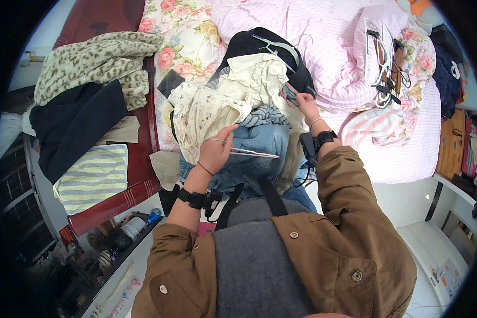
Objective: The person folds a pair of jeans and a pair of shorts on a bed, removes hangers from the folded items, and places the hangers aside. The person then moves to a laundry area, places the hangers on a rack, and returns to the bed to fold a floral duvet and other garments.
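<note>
My left hand [216, 151] grips a thin, pale clothes hanger [256, 153], whose narrow end points right over blue denim jeans [266, 139]. A cream printed garment [202, 115] lies against that hand's far side. My right hand [308, 106] pinches a thin, reddish-edged piece [289, 94] at the right of the clothes pile; whether it is cloth or part of a hanger cannot be made out. Between the hands are a crumpled white garment [256, 77] and a grey striped cloth [268, 115]. Behind them, a white hanger [280, 47] rests on a black garment [242, 43].
Several hangers [381, 59] lie on the bed at right, beside a pink quilt [334, 47] and a pink-striped cloth [373, 125]. Over the red bed frame [115, 204] at left hang a leopard-print fleece [91, 59], a dark garment [79, 115] and a striped towel [93, 173].
</note>
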